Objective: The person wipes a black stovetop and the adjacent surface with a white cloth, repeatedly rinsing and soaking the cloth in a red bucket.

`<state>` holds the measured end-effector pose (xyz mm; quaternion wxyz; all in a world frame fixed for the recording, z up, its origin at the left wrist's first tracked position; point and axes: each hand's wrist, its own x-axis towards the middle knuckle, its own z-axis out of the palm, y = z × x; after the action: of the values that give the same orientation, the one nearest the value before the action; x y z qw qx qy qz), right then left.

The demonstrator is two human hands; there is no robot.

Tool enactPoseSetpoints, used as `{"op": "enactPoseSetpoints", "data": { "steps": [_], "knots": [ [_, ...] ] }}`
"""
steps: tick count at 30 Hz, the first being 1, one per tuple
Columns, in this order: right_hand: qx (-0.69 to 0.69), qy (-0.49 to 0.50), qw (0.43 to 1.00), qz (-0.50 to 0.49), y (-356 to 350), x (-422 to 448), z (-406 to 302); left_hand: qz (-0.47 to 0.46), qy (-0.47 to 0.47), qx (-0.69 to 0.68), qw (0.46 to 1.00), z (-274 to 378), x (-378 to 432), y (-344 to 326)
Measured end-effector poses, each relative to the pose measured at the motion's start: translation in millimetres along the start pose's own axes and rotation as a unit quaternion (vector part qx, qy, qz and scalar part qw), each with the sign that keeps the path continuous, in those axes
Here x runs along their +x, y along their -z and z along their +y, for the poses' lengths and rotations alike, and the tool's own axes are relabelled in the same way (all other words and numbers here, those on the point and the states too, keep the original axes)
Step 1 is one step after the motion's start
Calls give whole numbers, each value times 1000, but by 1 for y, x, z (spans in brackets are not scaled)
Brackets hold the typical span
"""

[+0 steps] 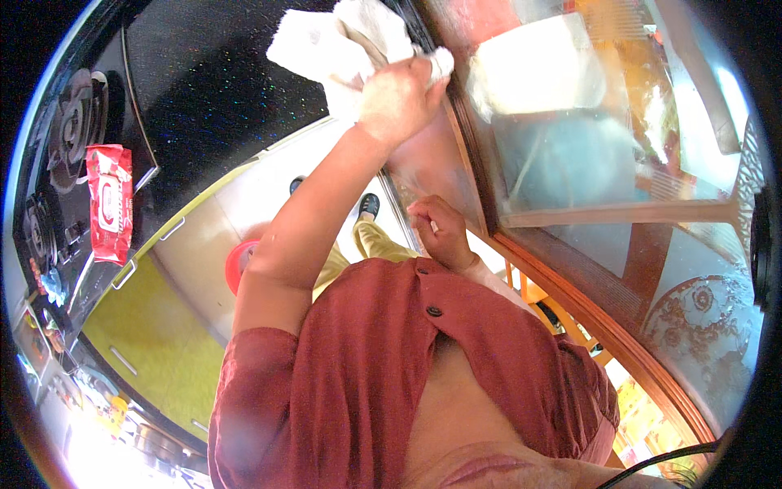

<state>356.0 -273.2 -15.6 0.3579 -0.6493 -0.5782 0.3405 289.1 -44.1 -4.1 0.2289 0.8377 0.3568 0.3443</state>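
Note:
My left hand (400,98) is shut on a white cloth (308,46), which is bunched around the fingers and hangs loose to the left. It is beside the edge of a brown-framed glass panel (550,159), over the end of a black speckled countertop (232,67). Whether the cloth presses on the frame or the counter, I cannot tell. Lower down, in front of my chest, my right hand (443,232) is loosely curled with a gap between thumb and fingers. Nothing shows in it, and the glass panel is to its right.
A red wipes packet (111,205) bearing writing lies beside the gas stove burners (76,131) on the left. Below the counter are green cabinets (153,342) with metal handles. A red basin (235,269) on the floor is partly behind my left arm. Orange wooden chair parts (544,299) show lower right.

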Motion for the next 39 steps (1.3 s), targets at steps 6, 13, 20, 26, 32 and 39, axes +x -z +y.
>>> {"op": "enactPoseSetpoints", "data": {
  "steps": [6,13,20,26,32,39],
  "knots": [
    [-9,-31,999,16,2,10,-6,342,299,-321,831,-49,52,62],
    [3,-76,996,47,-2,18,-6,311,136,-104,935,-138,150,66],
    [15,-95,984,149,-18,42,-15,244,54,101,963,-252,272,45],
    [4,-162,971,174,-29,56,-15,30,124,150,980,-221,313,43],
    [14,-157,970,186,-30,51,-17,146,-48,90,984,-254,316,12],
    [26,-139,976,168,-29,33,-15,141,-61,118,981,-187,234,8]
  ]
}}
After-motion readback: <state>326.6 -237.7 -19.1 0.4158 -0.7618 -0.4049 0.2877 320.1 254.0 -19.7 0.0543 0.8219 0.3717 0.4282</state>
